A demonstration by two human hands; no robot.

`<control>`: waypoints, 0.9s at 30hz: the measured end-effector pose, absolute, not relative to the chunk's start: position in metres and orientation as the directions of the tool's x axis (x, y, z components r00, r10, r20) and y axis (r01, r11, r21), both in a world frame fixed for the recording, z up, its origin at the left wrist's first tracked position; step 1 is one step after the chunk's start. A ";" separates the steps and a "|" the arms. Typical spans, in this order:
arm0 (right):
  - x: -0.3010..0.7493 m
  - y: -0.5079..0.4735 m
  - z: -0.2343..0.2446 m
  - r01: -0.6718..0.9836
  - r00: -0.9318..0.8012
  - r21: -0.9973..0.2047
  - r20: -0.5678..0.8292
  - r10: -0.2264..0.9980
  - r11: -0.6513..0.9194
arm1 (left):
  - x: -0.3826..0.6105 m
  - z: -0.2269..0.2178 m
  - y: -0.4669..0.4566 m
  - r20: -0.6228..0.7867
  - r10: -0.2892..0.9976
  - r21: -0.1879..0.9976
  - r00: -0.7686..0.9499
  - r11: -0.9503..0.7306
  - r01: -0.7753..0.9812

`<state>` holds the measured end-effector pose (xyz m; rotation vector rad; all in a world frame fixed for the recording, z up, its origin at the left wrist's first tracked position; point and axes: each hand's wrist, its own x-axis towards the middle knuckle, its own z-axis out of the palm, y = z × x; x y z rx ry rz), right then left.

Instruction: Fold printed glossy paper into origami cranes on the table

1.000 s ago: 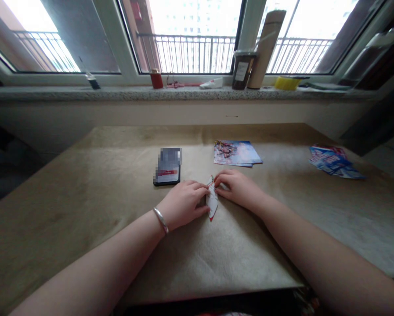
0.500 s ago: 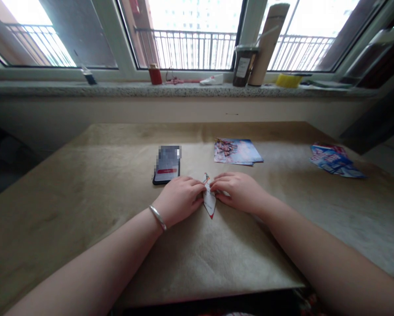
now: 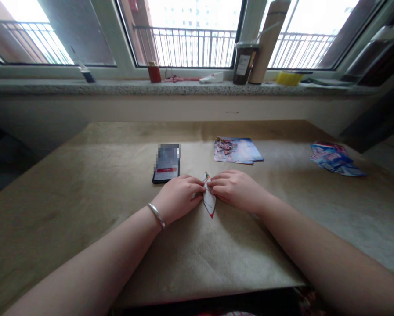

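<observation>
A small folded paper piece (image 3: 209, 200), white with red edges, lies on the brown paper-covered table (image 3: 84, 184) between my hands. My left hand (image 3: 178, 196), with a silver bracelet on its wrist, has curled fingers pinching the paper's left side. From the other side, my right hand (image 3: 236, 189) presses its fingertips together on the paper's upper right. Both hands rest on the table surface.
A dark phone (image 3: 167, 165) lies just beyond my left hand. A stack of printed sheets (image 3: 236, 150) sits behind my right hand, more colourful sheets (image 3: 334, 159) at the far right. The window sill (image 3: 117, 87) holds a red cup (image 3: 154, 72), a dark jar (image 3: 243, 63), a cardboard tube and a yellow object.
My hands and the folded paper have shifted slightly left and toward the phone; the fingers keep working the fold.
</observation>
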<state>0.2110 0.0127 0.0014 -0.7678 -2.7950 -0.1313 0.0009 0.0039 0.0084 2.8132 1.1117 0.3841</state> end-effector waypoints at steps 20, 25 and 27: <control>0.215 0.023 -0.014 0.485 -0.640 -0.488 0.367 0.675 0.725 | 0.000 0.009 0.004 0.180 0.682 0.173 0.709 -0.731 0.660; 0.214 0.023 -0.016 0.483 -0.632 -0.492 0.376 0.677 0.724 | 0.001 0.009 0.006 0.181 0.621 0.085 0.763 -0.783 0.617; 0.215 0.023 -0.018 0.492 -0.636 -0.477 0.374 0.675 0.728 | 0.001 0.010 0.007 0.179 0.572 0.017 0.800 -0.815 0.579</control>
